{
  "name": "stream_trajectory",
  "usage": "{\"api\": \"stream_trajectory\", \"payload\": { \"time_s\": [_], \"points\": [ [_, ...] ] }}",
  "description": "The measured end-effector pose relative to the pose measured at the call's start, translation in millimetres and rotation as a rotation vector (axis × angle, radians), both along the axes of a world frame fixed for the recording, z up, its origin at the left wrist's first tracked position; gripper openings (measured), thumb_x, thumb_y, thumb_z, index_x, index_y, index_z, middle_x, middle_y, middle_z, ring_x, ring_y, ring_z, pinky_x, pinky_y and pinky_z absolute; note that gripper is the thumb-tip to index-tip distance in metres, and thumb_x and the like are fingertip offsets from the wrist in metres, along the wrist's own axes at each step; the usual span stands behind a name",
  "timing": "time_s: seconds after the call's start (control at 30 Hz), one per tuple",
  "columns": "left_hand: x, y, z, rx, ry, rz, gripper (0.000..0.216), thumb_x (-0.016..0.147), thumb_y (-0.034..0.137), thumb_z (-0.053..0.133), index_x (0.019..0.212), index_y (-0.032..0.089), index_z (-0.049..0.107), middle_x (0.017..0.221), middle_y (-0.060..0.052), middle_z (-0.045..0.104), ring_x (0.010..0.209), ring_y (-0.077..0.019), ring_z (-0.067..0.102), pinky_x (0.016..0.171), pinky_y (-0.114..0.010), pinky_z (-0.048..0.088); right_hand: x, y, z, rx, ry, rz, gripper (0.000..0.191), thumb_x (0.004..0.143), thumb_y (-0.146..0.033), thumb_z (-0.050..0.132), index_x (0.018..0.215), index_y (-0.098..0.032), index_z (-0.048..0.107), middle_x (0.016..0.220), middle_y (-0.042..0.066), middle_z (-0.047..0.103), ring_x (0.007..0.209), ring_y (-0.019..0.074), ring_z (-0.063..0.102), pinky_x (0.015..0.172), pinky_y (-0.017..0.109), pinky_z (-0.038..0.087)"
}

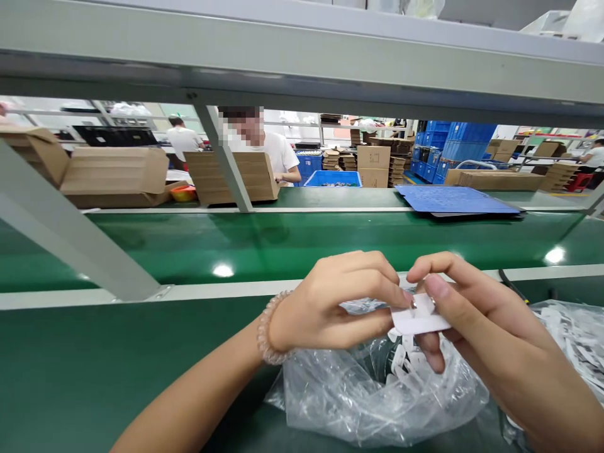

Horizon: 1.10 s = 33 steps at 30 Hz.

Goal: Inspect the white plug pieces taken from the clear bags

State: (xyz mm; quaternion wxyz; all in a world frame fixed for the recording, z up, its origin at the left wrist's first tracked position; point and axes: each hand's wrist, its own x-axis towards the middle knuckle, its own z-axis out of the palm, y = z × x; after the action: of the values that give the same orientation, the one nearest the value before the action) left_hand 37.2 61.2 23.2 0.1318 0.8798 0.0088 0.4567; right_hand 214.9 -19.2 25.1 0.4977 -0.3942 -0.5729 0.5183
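Observation:
Both hands meet over an open clear plastic bag [340, 396] on the green worktop. Between the thumb and fingers of my right hand [481, 314] is a small white plastic piece [419, 324] with shiny metal bits on its upper side. My left hand [349, 296], wearing a beaded bracelet [271, 333] at the wrist, presses its fingertips on the left edge of that same piece, by one metal bit. Underneath, several small white parts [408, 362] show in the bag's mouth. The undersides of the fingers are partly hidden.
A second bag of white parts [570, 333] lies at right. Ahead runs a green conveyor belt [302, 245], with a blue sheet [457, 199] beyond it. Grey posts [75, 226] and a shelf beam [302, 56] frame the front. A co-worker [278, 154] sits behind cardboard boxes [236, 176].

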Motion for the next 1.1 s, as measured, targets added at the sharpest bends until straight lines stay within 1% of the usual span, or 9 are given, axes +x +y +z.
{"api": "stream_trajectory", "payload": {
  "time_s": [0.17,0.43,0.53,0.67,0.83,0.93,1.0,1.07,1.1],
  "points": [
    [-3.7,11.2,0.3,-0.216,-0.026,-0.206,0.014,0.079,0.002,0.071,0.081,0.015,0.067,0.077,-0.007,0.072,0.069,-0.0133,0.066,0.065,-0.023,0.055,-7.5,-15.3,12.3,-0.118,0.069,0.015,0.026,0.092,-0.052,0.057,0.102,-0.029,0.061,0.069,-0.002,0.064,0.065,0.0126,0.065,0.064,0.022,0.053],
    [-1.5,16.4,-4.2,-0.245,-0.094,-0.211,0.012,0.079,0.006,0.071,0.074,0.016,0.067,0.072,-0.005,0.070,0.065,-0.0130,0.065,0.062,-0.022,0.054,-2.3,-8.7,0.4,-0.039,-0.016,0.090,0.027,0.095,-0.054,0.050,0.095,-0.028,0.057,0.068,0.000,0.062,0.062,0.0148,0.062,0.062,0.027,0.054],
    [0.1,11.9,-4.2,-0.230,-0.122,-0.169,0.013,0.078,0.004,0.071,0.073,0.015,0.066,0.069,-0.005,0.069,0.062,-0.0120,0.062,0.058,-0.022,0.051,-3.0,-8.1,-0.5,0.017,-0.064,0.004,0.040,0.089,-0.067,0.047,0.097,-0.029,0.057,0.074,0.002,0.064,0.067,0.0169,0.062,0.065,0.030,0.053],
    [1.2,4.1,-4.0,-0.202,-0.154,-0.088,0.014,0.076,0.001,0.071,0.076,0.015,0.067,0.067,-0.005,0.071,0.057,-0.0116,0.062,0.055,-0.023,0.048,-7.1,-12.3,5.3,0.225,-0.248,-0.097,0.048,0.082,-0.074,0.052,0.100,-0.029,0.054,0.079,0.002,0.065,0.067,0.0161,0.057,0.061,0.027,0.048],
    [5.3,-0.9,-7.6,-0.270,-0.221,-0.155,0.015,0.075,0.002,0.073,0.076,0.015,0.066,0.063,-0.002,0.071,0.060,-0.0134,0.067,0.058,-0.022,0.050,-7.6,-13.1,2.5,0.556,-0.444,-0.194,0.041,0.077,-0.045,0.078,0.101,-0.031,0.048,0.079,-0.007,0.068,0.063,0.0115,0.063,0.058,0.019,0.051],
    [7.6,-4.2,-7.9,-0.276,-0.212,-0.167,0.016,0.076,0.002,0.072,0.075,0.016,0.065,0.061,-0.001,0.070,0.062,-0.0131,0.067,0.062,-0.022,0.051,-11.2,-10.1,-5.0,0.679,-0.455,-0.215,0.031,0.088,-0.034,0.070,0.102,-0.030,0.043,0.069,-0.011,0.069,0.058,0.0088,0.064,0.059,0.016,0.052],
    [8.2,-7.8,-6.1,-0.290,-0.207,-0.141,0.014,0.079,0.004,0.070,0.075,0.016,0.065,0.061,0.001,0.068,0.058,-0.0109,0.064,0.061,-0.020,0.051,-12.7,-9.8,-5.7,0.779,-0.551,-0.286,0.025,0.090,-0.031,0.066,0.103,-0.029,0.044,0.073,-0.010,0.070,0.061,0.0083,0.067,0.062,0.016,0.053],
    [7.7,-12.0,-3.4,-0.291,-0.135,-0.066,0.009,0.084,0.010,0.067,0.089,0.017,0.066,0.066,0.002,0.068,0.059,-0.0096,0.063,0.061,-0.019,0.050,-6.2,-12.8,0.6,0.889,-0.708,-0.384,0.022,0.089,-0.028,0.065,0.103,-0.029,0.048,0.081,-0.008,0.071,0.065,0.0093,0.069,0.065,0.017,0.054],
    [7.0,-13.6,-2.4,-0.279,-0.060,-0.006,0.016,0.087,0.014,0.065,0.103,0.017,0.064,0.071,0.002,0.069,0.062,-0.0098,0.064,0.064,-0.018,0.050,2.0,-15.7,6.4,0.909,-0.789,-0.439,0.021,0.088,-0.026,0.065,0.102,-0.029,0.050,0.083,-0.007,0.071,0.067,0.0102,0.069,0.065,0.018,0.055]
  ]
}}
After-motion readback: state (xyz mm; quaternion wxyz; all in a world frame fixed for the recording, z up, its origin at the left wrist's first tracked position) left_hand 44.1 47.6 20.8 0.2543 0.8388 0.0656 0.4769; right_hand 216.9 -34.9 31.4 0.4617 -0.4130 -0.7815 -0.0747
